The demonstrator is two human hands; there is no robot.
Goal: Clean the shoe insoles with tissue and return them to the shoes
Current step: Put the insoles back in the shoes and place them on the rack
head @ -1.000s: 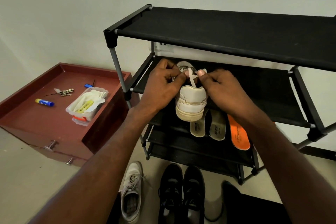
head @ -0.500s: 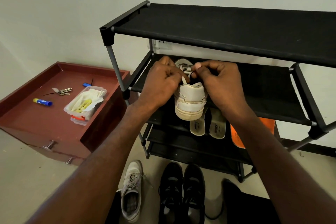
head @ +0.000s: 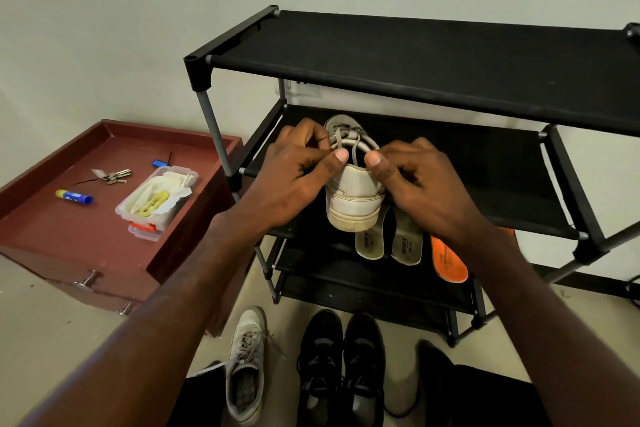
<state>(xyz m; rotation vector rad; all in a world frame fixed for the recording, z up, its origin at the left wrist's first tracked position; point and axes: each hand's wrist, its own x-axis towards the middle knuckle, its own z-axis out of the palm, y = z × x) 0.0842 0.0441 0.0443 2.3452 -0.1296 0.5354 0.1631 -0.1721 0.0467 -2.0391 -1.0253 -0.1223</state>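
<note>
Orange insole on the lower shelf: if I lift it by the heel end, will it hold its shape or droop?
The orange insole looks thin and flat, so it probably droops somewhat and feels light. Its heel juts past the shelf edge, so a nudge there might tip it off.

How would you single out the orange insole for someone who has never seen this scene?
Find the black fabric shoe rack against the wall and look at its lower shelf. Three loose insoles lie there side by side; the flat orange foam insole is rightmost, beside two beige printed insoles.
</note>
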